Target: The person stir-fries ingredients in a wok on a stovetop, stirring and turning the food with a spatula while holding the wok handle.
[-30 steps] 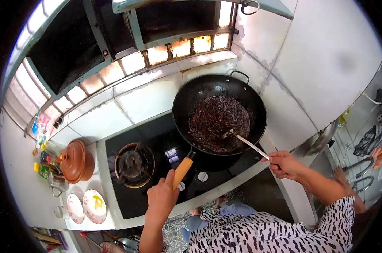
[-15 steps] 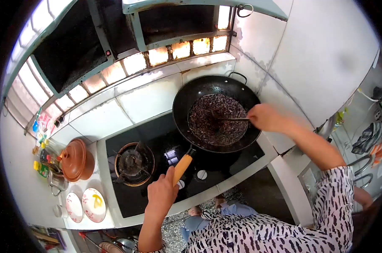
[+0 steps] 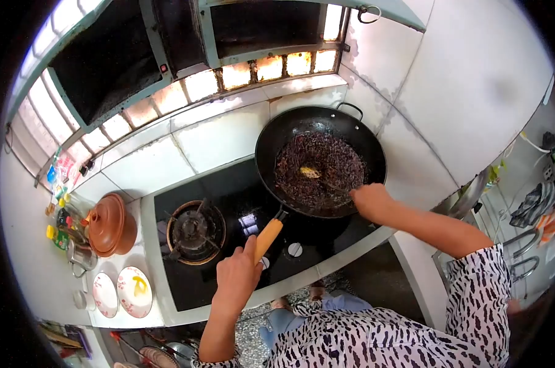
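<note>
A black wok (image 3: 264, 144) sits on the right burner of the glass-topped stove. Dark purple-brown, finely chopped food (image 3: 320, 147) glistens across its bottom. My left hand (image 3: 239, 274) is wrapped round the wok's yellow wooden handle (image 3: 269, 238). Over the wok's right front rim, my right hand (image 3: 373, 202) is closed on a thin-handled stirring utensil that reaches into the food. A shiny golden patch (image 3: 310, 172) shows there, perhaps the utensil's head; whether it is a spoon or spatula, I cannot tell.
Left of the wok is a bare burner (image 3: 196, 233). A lidded brown clay pot (image 3: 111, 226), a metal cup (image 3: 81, 256) and two plates (image 3: 134, 291) stand on the left counter beside several bottles (image 3: 60, 236). Tiled walls (image 3: 219, 138) border the stove behind and right.
My right hand has moved slightly left and down towards the wok's front rim. The golden patch now shows in the food. My left hand stays on the handle.
</note>
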`<state>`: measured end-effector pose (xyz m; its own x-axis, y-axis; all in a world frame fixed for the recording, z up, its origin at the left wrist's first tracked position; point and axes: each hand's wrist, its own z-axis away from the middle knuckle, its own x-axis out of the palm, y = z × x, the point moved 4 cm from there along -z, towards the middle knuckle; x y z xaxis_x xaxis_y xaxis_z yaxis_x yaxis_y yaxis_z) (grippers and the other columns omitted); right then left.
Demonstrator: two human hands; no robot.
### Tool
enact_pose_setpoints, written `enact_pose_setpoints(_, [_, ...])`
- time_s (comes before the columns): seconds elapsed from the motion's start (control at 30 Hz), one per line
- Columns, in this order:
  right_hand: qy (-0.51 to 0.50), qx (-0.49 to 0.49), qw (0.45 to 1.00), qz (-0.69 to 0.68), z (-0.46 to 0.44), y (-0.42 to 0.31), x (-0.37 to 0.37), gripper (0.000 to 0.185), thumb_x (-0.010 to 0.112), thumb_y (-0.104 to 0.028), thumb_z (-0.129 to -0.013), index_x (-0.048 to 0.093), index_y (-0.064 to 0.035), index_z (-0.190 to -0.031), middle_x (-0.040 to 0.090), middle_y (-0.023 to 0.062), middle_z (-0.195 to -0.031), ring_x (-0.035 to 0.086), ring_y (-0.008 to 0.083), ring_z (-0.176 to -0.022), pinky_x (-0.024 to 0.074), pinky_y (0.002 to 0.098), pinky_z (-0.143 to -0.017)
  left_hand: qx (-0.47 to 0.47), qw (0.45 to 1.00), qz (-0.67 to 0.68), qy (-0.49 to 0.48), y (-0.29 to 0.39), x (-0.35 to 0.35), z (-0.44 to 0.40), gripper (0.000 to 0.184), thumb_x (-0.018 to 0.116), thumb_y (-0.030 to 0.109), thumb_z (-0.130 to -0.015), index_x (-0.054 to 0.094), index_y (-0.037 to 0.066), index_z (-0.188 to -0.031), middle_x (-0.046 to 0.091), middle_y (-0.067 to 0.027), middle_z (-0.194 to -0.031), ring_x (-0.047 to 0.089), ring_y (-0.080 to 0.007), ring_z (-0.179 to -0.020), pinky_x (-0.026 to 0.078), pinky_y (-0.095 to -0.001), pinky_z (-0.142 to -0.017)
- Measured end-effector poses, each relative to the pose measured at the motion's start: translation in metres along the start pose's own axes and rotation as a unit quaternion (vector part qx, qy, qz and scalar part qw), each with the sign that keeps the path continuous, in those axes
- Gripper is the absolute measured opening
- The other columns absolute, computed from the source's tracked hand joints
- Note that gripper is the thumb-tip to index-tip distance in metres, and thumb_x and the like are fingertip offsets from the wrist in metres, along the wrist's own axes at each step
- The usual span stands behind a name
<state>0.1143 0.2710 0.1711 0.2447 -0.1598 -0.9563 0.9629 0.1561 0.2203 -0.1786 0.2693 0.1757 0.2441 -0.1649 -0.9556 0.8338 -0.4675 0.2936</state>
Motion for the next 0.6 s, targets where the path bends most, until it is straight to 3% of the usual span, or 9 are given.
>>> enact_pose_setpoints(0.1, [0.03,0.05,0.998,-0.039,0.0,0.047,0.0,0.011,0.052,-0.01,-0.071,0.061,-0.0027,-0.071,0.06,0.0164,-0.07,0.061,0.0289,-0.063,0.0466,0.0396,-0.051,-0.001,1.0,0.004,0.002,0.0,0.0,-0.001,0.061,0.067,0.016,-0.065,0.04,0.008,-0.119,0.058,-0.0156,-0.079,0.058,-0.0313,-0.066,0.046,-0.0386,-0.056])
enact_pose_setpoints(0.17, [0.081,-0.007,0.942,-0.325,0.014,0.062,-0.031,0.015,0.052,-0.013,-0.076,0.061,-0.0014,-0.079,0.06,0.0122,-0.067,0.056,0.0221,-0.051,0.0415,0.034,-0.043,-0.007,1.0,0.005,-0.002,-0.001,0.001,-0.002,0.061,0.068,0.016,-0.065,0.04,0.008,-0.119,0.058,-0.0154,-0.079,0.058,-0.0314,-0.067,0.046,-0.0385,-0.057])
enact_pose_setpoints(0.2, [0.079,-0.009,0.942,-0.325,0.021,0.063,-0.043,0.015,0.052,-0.013,-0.076,0.061,-0.0014,-0.079,0.06,0.0122,-0.067,0.056,0.0221,-0.051,0.0415,0.034,-0.043,-0.006,1.0,0.004,-0.001,-0.001,0.001,-0.002,0.061,0.068,0.016,-0.065,0.04,0.008,-0.119,0.058,-0.0155,-0.079,0.058,-0.0315,-0.067,0.046,-0.0385,-0.057])
enact_pose_setpoints(0.27, [-0.025,0.196,0.759,-0.62,0.037,0.073,-0.048,0.022,0.046,-0.01,-0.08,0.058,0.0005,-0.095,0.046,0.0018,-0.055,0.035,0.0073,-0.039,0.0267,0.0216,-0.035,-0.005,1.0,0.003,-0.002,-0.001,0.001,-0.002,0.062,0.067,0.016,-0.064,0.04,0.008,-0.119,0.058,-0.0155,-0.08,0.058,-0.0315,-0.068,0.046,-0.0385,-0.057])
enact_pose_setpoints(0.3, [-0.026,0.196,0.759,-0.621,0.045,0.07,-0.059,0.022,0.046,-0.01,-0.08,0.058,0.0005,-0.095,0.046,0.0018,-0.055,0.035,0.0073,-0.039,0.0267,0.0216,-0.035,-0.005,1.0,0.006,-0.003,-0.001,0.002,-0.002,0.062,0.067,0.016,-0.064,0.04,0.008,-0.119,0.058,-0.0156,-0.08,0.058,-0.0315,-0.068,0.046,-0.0386,-0.057])
enact_pose_setpoints(0.37, [-0.039,0.192,0.634,-0.748,0.058,0.061,-0.071,0.02,0.043,-0.01,-0.083,0.057,0.0008,-0.093,0.04,-0.0028,-0.053,0.024,0.0038,-0.036,0.0166,0.0179,-0.033,-0.005,1.0,0.009,-0.006,-0.001,0.002,-0.002,0.062,0.067,0.016,-0.064,0.04,0.008,-0.119,0.058,-0.0157,-0.08,0.058,-0.0315,-0.068,0.046,-0.0386,-0.057])
enact_pose_setpoints(0.4, [-0.04,0.194,0.633,-0.749,0.058,0.059,-0.061,0.02,0.043,-0.01,-0.083,0.057,0.0008,-0.093,0.04,-0.0028,-0.053,0.024,0.0038,-0.036,0.0166,0.0179,-0.033,0.004,1.0,0.002,0.008,-0.001,0.001,-0.002,0.06,0.067,0.016,-0.065,0.041,0.008,-0.118,0.057,-0.014,-0.078,0.058,-0.0298,-0.064,0.047,-0.0372,-0.055])
enact_pose_setpoints(0.47, [-0.073,0.201,0.527,-0.822,0.06,0.048,-0.03,0.019,0.041,-0.01,-0.085,0.055,0.0013,-0.092,0.037,-0.0033,-0.052,0.023,0.0039,-0.035,0.0168,0.0191,-0.032,0.015,1.0,-0.005,0.021,0.002,-0.001,-0.001,0.058,0.066,0.017,-0.065,0.042,0.008,-0.117,0.057,-0.0123,-0.075,0.059,-0.028,-0.061,0.047,-0.0358,-0.053])
enact_pose_setpoints(0.6, [-0.044,0.219,0.509,-0.831,0.063,0.045,-0.011,0.018,0.041,-0.012,-0.087,0.054,-0.0003,-0.091,0.036,-0.0034,-0.052,0.023,0.004,-0.034,0.0164,0.0196,-0.031,0.002,1.0,-0.009,0.014,-0.001,0.001,-0.001,0.058,0.066,0.016,-0.065,0.042,0.008,-0.118,0.057,-0.0124,-0.076,0.059,-0.0281,-0.061,0.046,-0.0359,-0.053])
